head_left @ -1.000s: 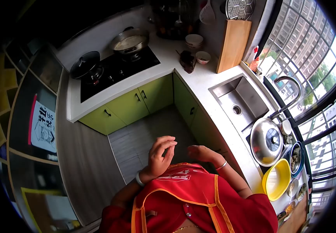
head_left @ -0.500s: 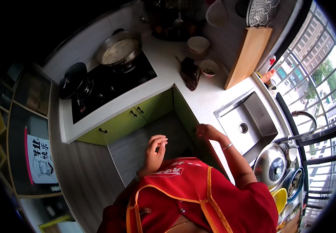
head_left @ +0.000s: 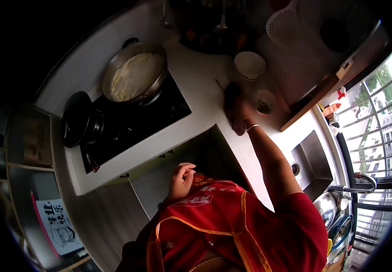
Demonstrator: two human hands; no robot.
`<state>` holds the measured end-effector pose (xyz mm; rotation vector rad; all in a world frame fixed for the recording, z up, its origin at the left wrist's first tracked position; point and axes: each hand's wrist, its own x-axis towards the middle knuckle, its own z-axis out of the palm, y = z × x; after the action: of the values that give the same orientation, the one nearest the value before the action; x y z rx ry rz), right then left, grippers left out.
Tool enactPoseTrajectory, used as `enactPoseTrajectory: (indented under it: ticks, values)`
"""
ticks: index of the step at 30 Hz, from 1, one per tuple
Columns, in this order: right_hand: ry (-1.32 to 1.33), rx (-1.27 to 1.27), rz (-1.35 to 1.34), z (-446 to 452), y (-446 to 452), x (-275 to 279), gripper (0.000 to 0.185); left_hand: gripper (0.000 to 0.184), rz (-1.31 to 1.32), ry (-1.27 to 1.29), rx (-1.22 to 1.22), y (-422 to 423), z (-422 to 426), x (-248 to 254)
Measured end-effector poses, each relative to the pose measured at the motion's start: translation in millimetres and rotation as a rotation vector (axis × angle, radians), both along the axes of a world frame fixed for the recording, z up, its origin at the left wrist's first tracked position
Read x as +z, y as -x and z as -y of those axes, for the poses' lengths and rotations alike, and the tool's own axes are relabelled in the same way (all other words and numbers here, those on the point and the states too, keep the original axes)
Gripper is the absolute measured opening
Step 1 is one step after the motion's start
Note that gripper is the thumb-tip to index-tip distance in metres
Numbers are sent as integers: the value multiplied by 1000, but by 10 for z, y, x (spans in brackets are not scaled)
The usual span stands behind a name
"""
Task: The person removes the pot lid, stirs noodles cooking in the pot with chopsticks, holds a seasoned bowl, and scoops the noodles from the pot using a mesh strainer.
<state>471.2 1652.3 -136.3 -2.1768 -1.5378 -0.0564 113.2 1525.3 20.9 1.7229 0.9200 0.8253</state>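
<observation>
Here, the right hand is at the dark object on the counter beside a bowl, its grip too blurred to tell. The left hand, loosely bent and unclenched, is near the apron. Black writing on the poster reads 毕业快乐.

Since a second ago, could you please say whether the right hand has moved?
Yes, the right hand has moved forward over the counter, toward the small bowl.
</observation>
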Motion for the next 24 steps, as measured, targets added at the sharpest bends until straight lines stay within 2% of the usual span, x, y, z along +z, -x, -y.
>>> enactPoseTrajectory:
  ticks: [1,3,5,7,8,10,12,13,15,17,18,24]
  values:
    - [-85,-49,100,-143,-68,-199,22,13,-2,30,-21,-27,-173,-22]
    - [-103,-102,-12,-161,-7,242,23,13,1,44,-57,-96,-524,-36]
    - [-289,-213,69,-296,197,834,24,13,9,93,-140,-167,-833,-92]
    - [-351,-295,100,-325,246,894,24,13,-5,170,-198,-274,-1103,-39]
    - [-174,-316,28,-296,237,866,24,14,-25,173,-249,-329,-1220,-33]
    - [19,-375,-45,-158,181,756,23,14,-55,185,-342,-456,-1413,-34]
    - [81,-201,-211,81,101,584,26,15,-42,203,-397,-597,-1533,-122]
    - [90,-250,-205,237,150,668,26,15,-23,223,-431,-688,-1567,-157]
    - [-563,-188,-603,624,391,1060,16,13,-39,266,-471,-878,-1598,-225]
    - [-594,-388,-973,1050,552,1491,18,13,-42,342,-517,-1038,-1568,-310]
    - [-689,-408,-1037,1232,599,1689,16,13,-45,355,-547,-1112,-1539,-323]
    - [-814,-623,-895,2271,257,2099,11,14,-48,359,-680,-1417,-1261,-319]
